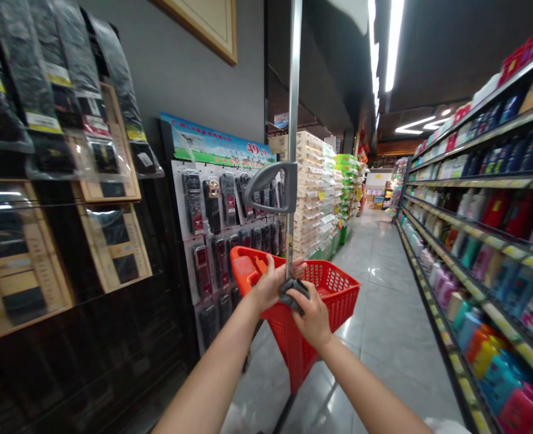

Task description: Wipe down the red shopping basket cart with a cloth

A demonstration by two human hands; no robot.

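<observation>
A straight metal pole [294, 90] rises in front of me and runs out of the top of the view. Partway up it carries a grey loop-shaped handle [275, 188]. At its lower end, my right hand [314, 316] is closed around a dark grey fitting [289, 292]. My left hand [269, 286] is beside the pole's lower end, palm up, with thumb and fingers stretched out; whether it bears any of the pole's weight I cannot tell. Just beyond both hands stands a red plastic shopping cart [345, 301] with perforated walls, partly hidden by them.
Shelves of bottles [479, 238] line the right side of the aisle. On the left hang packaged belts [113, 90] and boxed sets, then a rack of packaged belts [221, 211] under a blue sign [221, 144]. Stacked goods [314, 193] stand farther back. The tiled floor [379, 259] stretches ahead.
</observation>
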